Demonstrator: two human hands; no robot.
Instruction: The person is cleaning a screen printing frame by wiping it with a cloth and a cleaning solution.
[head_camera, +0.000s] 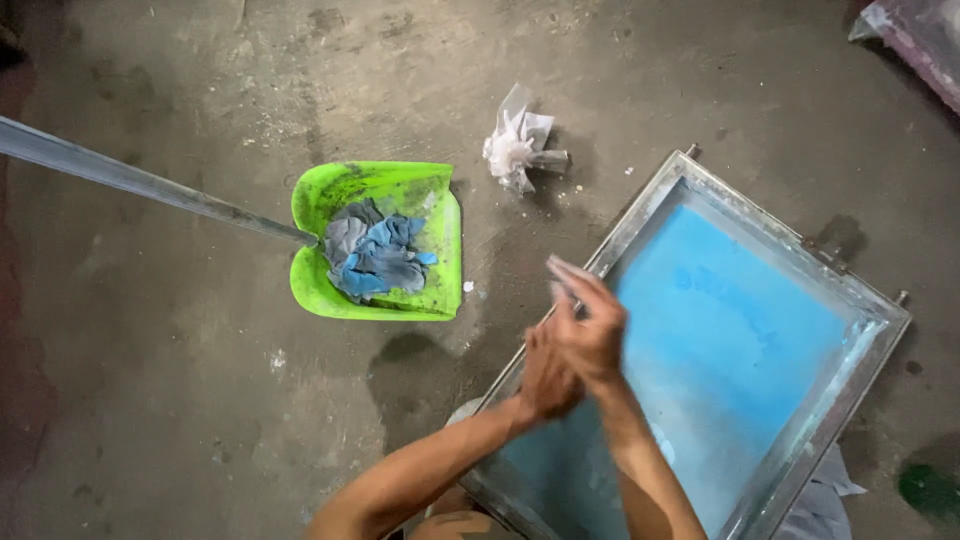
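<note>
My two hands meet over the near left rim of a metal-framed screen (860, 300) with blue mesh, which lies tilted on the concrete floor. My left hand (545, 375) comes in from the lower left and presses against my right hand (592, 325), which is raised just above it. Both hands are blurred by motion. A small pale strip (562, 270) shows at my right fingertips; whether it is held I cannot tell.
A bright green dustpan (320, 205) holding grey and blue rags (378, 255) sits to the left, with a long metal handle (130, 178) running to the upper left. A crumpled white plastic scrap (518, 145) lies beyond it. White cloth (825, 500) pokes out under the frame.
</note>
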